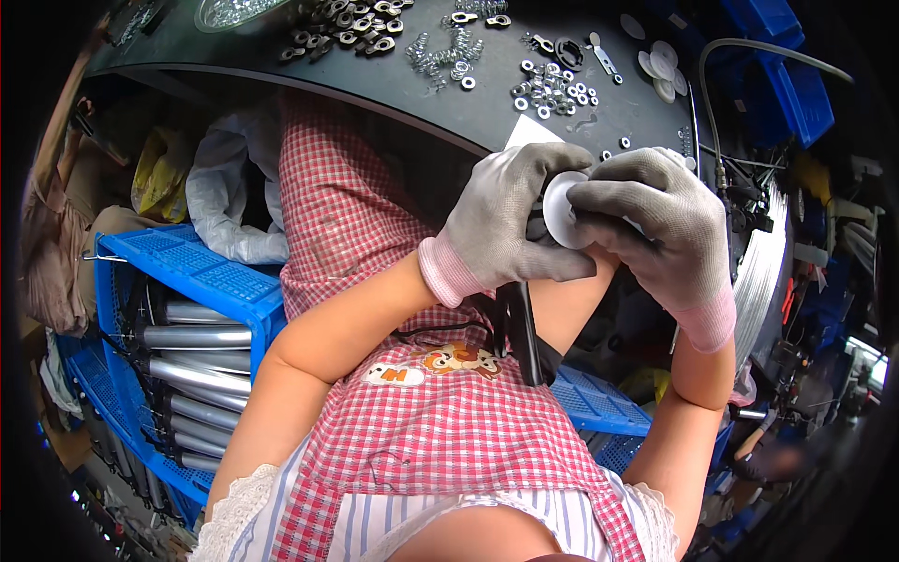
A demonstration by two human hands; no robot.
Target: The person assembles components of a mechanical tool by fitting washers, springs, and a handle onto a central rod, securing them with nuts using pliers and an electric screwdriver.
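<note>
A: State the risk near the table (468,108).
B: The right hand (651,220) pinches the white disc (560,214) beside the table edge. The left hand (506,211) curls around it; grip closure cannot be determined.
A: Cause?
B: Uneven pressure could slip the disc; reaching may scatter coil springs (433,64), then metal rings (545,91).

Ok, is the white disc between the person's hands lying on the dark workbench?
No, the white disc is between the gloved left hand and gloved right hand, short of the dark workbench's near edge.
</note>
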